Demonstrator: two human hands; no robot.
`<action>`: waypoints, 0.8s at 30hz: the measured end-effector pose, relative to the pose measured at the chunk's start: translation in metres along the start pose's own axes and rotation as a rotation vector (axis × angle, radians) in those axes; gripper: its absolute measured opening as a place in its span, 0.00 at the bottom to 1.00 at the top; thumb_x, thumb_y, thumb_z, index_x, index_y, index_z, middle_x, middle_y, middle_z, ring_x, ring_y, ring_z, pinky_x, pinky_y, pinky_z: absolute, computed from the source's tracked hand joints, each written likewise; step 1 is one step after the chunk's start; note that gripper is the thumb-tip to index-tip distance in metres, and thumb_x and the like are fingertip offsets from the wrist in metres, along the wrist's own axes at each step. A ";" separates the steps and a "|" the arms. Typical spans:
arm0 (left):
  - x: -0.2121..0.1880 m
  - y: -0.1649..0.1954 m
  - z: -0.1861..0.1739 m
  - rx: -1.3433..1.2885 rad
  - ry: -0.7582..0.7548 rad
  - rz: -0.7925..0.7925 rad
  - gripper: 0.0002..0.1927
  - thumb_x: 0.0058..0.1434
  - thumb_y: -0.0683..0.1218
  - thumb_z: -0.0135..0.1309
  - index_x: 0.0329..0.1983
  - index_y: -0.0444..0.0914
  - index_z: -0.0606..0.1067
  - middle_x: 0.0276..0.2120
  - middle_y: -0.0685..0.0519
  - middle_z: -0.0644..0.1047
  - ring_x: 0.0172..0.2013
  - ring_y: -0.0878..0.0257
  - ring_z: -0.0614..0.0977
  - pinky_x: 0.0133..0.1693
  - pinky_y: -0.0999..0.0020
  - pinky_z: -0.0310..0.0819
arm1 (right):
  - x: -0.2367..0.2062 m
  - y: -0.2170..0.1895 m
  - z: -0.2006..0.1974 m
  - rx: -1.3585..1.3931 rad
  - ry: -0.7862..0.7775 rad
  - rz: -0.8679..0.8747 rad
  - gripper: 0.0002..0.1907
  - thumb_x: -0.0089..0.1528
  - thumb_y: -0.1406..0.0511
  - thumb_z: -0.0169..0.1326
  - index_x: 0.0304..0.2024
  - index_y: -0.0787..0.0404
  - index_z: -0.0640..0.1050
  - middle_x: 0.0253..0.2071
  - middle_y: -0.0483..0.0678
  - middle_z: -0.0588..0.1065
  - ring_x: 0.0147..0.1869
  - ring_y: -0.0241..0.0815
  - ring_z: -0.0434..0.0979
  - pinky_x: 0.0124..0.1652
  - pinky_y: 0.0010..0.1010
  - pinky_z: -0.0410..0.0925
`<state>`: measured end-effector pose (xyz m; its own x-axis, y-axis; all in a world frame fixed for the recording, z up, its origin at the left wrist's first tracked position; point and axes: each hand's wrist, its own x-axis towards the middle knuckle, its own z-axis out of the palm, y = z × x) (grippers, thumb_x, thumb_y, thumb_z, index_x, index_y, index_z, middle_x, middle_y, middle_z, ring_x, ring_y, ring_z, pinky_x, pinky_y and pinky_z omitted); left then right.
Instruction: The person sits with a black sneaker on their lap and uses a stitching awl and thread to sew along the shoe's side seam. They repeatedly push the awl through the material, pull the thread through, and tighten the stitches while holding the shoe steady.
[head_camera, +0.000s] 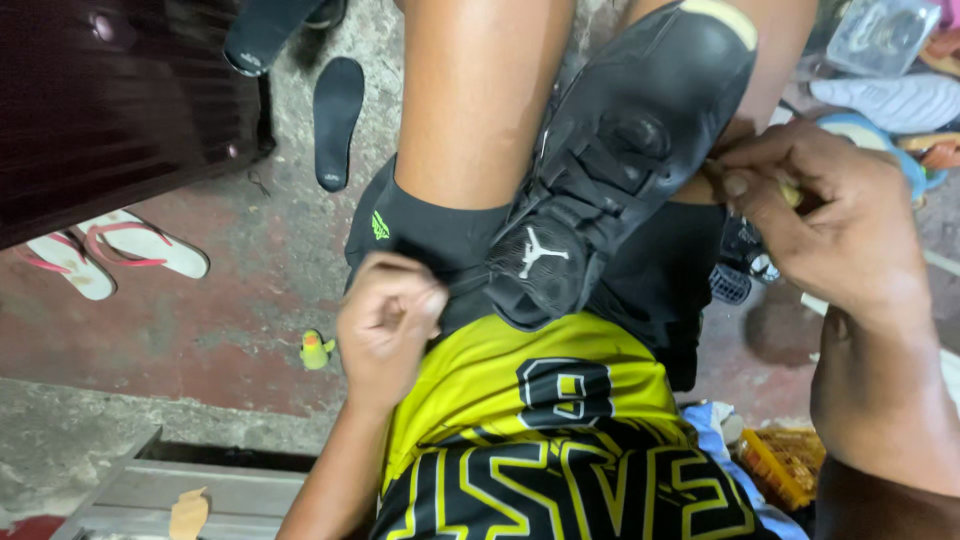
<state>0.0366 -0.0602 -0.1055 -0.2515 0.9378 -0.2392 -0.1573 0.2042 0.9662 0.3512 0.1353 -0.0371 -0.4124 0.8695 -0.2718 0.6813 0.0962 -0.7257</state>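
A black leather high-top sneaker lay across the lap, centre frame. Right hand, at three o'clock, pinched its sole edge; left hand, at seven o'clock, was fisted, contents indiscernible.

Seated person, seen from above. Jersey, lower centre of the frame: sleeveless, yellow upper panel with a black numeral outlined in white, black lower panel bearing large yellow block lettering. Shorts, centre of the frame: black, with a small green emblem near the hem at centre left. Both arms are bare from the shoulder; left hand at centre, right hand at right, neither wearing glove, ring or watch. Both legs are bare below the hem, toward the top edge.
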 end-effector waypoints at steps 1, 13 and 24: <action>-0.003 -0.002 -0.002 -0.193 0.022 -0.022 0.05 0.67 0.37 0.57 0.40 0.36 0.72 0.49 0.47 0.72 0.32 0.69 0.73 0.34 0.74 0.69 | 0.000 0.001 0.000 -0.002 -0.001 -0.014 0.03 0.70 0.73 0.56 0.45 0.69 0.79 0.37 0.48 0.79 0.38 0.30 0.78 0.39 0.19 0.69; 0.003 0.004 0.058 0.428 -0.365 -0.477 0.10 0.63 0.45 0.49 0.31 0.34 0.76 0.23 0.46 0.81 0.25 0.58 0.88 0.33 0.66 0.79 | 0.001 -0.004 -0.008 -0.108 0.032 -0.130 0.06 0.67 0.69 0.61 0.47 0.63 0.80 0.40 0.49 0.80 0.40 0.40 0.82 0.40 0.28 0.71; 0.044 -0.068 0.091 0.697 -0.654 -0.302 0.09 0.66 0.40 0.47 0.41 0.34 0.78 0.36 0.40 0.80 0.39 0.44 0.82 0.42 0.52 0.75 | 0.018 -0.006 -0.040 -0.156 -0.109 -0.325 0.05 0.67 0.65 0.57 0.43 0.60 0.81 0.38 0.46 0.80 0.36 0.45 0.82 0.34 0.34 0.72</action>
<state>0.1233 -0.0067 -0.1727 0.3142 0.7467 -0.5863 0.5194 0.3817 0.7646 0.3637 0.1698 -0.0125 -0.6784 0.7255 -0.1154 0.5849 0.4383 -0.6825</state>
